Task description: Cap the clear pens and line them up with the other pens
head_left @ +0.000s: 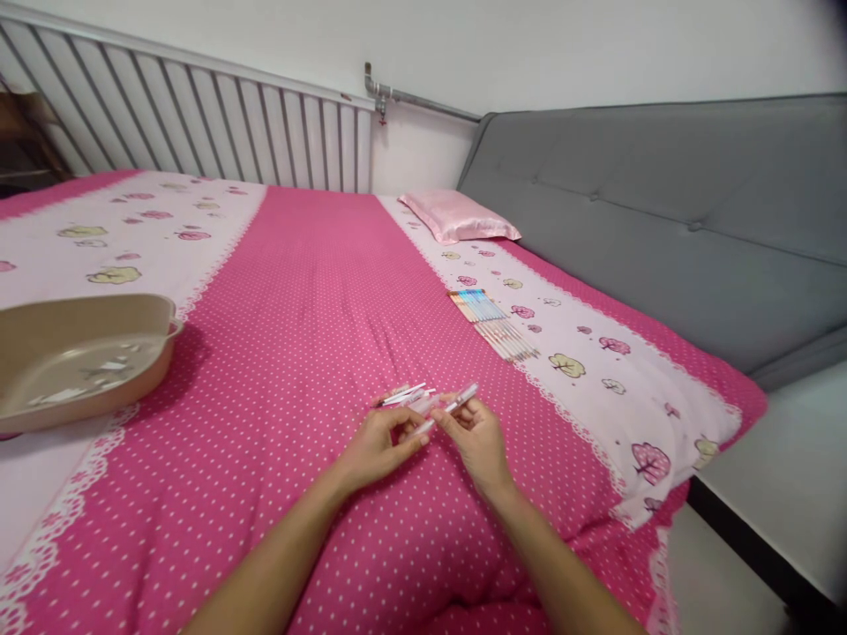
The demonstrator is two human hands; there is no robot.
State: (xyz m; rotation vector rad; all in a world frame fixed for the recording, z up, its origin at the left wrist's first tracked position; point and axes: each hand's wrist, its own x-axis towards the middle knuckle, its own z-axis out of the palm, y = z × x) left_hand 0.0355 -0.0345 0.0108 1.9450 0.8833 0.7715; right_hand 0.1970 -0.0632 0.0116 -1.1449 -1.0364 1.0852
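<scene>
My left hand (380, 448) is closed, with a slim whitish pen (424, 428) between thumb and fingers. Close beside it, my right hand (482, 441) pinches another pale pen (462, 398), tilted up to the right. Just beyond my hands, several loose white and pinkish pens (405, 396) lie in a small heap, partly hidden by my fingers. Farther off to the right, a row of pale pens (506, 339) lies side by side on the bedspread. Right behind that row sits a group of blue-and-orange pens (477, 305), also lined up.
A beige plastic basin (86, 309) with small whitish bits inside stands on the left of the pink dotted bedspread (318, 291). A pink pillow (456, 216) lies near the grey padded headboard (662, 185). Behind the bed are a white radiator (218, 115) and a pipe (430, 103).
</scene>
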